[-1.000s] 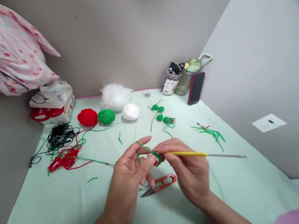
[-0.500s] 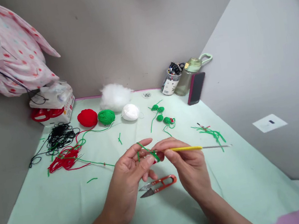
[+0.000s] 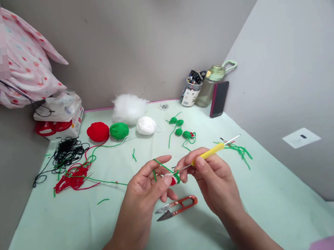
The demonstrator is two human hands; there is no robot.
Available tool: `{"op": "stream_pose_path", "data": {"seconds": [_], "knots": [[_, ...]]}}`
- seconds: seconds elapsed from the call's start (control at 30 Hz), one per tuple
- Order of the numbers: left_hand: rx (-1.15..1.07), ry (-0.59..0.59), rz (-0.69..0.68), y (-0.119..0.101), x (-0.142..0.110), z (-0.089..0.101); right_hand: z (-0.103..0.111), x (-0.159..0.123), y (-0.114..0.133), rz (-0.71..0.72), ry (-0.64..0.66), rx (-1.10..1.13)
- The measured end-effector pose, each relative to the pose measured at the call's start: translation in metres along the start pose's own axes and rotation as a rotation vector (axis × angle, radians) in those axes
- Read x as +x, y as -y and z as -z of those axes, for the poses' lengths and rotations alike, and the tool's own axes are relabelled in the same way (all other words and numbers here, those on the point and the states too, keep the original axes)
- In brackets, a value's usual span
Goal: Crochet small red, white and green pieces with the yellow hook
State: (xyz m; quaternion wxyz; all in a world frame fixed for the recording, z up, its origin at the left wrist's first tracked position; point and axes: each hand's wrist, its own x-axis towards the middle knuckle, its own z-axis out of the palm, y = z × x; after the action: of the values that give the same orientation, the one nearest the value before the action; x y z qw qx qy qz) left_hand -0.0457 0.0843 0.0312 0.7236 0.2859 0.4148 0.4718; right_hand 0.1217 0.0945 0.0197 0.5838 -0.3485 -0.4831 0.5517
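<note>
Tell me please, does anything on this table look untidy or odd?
Yes, slightly untidy: at the left, the black yarn and red yarn lie in loose tangles, unlike the neat balls to their right. Green scraps lie strewn at the far right. Nothing visibly looks damaged.

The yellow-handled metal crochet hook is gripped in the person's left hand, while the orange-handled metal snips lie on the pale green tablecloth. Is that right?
Not quite: the yellow-handled metal crochet hook is gripped in the person's right hand, as the head view shows. The orange-handled metal snips do lie on the pale green tablecloth.
</note>
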Motion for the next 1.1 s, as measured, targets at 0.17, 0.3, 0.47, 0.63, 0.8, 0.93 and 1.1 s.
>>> {"op": "stream_pose_path", "data": {"seconds": [0.17,0.3,0.47,0.63,0.8,0.93,1.1], "knots": [[0.068,-0.049,-0.05,0.003,0.0,0.0,0.002,-0.006,0.002,0.198,0.017,-0.324],[0.104,-0.102,-0.136,0.006,0.001,-0.002,0.002,-0.014,0.0,0.514,0.127,-0.681],[0.1,-0.078,-0.111,0.006,0.0,-0.002,0.001,-0.018,-0.004,0.715,0.125,-0.858],[-0.001,0.014,-0.005,0.006,-0.001,0.0,-0.006,-0.018,-0.002,0.577,-0.02,-0.744],[-0.225,0.053,0.156,-0.001,0.003,0.002,-0.005,-0.018,-0.003,0.484,-0.074,-0.713],[-0.168,0.027,0.071,-0.005,0.004,0.003,-0.002,-0.008,-0.002,0.343,-0.059,-0.378],[-0.039,-0.008,-0.036,0.004,0.002,0.0,-0.006,-0.006,-0.004,0.354,0.003,-0.456]]}}
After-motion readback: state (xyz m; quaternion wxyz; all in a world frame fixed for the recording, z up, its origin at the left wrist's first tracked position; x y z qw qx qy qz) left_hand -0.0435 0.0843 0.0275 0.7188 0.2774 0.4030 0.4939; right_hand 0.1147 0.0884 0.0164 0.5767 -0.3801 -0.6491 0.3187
